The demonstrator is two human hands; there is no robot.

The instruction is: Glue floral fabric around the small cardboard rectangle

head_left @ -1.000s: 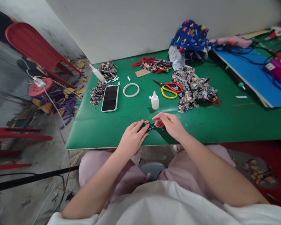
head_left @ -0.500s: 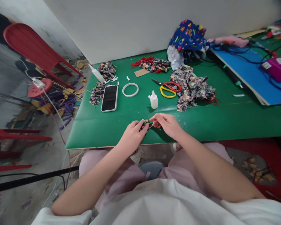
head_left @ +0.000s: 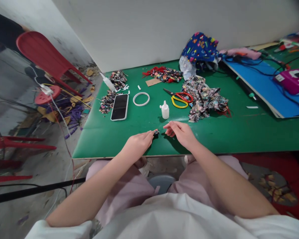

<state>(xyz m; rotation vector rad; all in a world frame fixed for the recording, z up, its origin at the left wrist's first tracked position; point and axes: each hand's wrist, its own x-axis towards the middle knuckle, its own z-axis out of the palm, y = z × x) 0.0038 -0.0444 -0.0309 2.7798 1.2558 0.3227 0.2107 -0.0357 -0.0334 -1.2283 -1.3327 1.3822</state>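
Observation:
My left hand rests on the green table near its front edge, its fingertips pressed on a small dark patterned fabric piece. Most of that piece is hidden under the fingers. My right hand hovers just right of the piece, fingers loosely curled and pinched, a little apart from it. Whether anything is in that pinch I cannot make out. A small white glue bottle stands just beyond both hands.
On the table lie a phone, a white ring, red and yellow scissors, patterned fabric heaps, fabric scraps and a blue cloth bundle. A blue board with cables lies right. Red chairs stand left.
The fabric piece has become smaller under my left fingertips. My right hand drew a little away from it. The camera shifted slightly.

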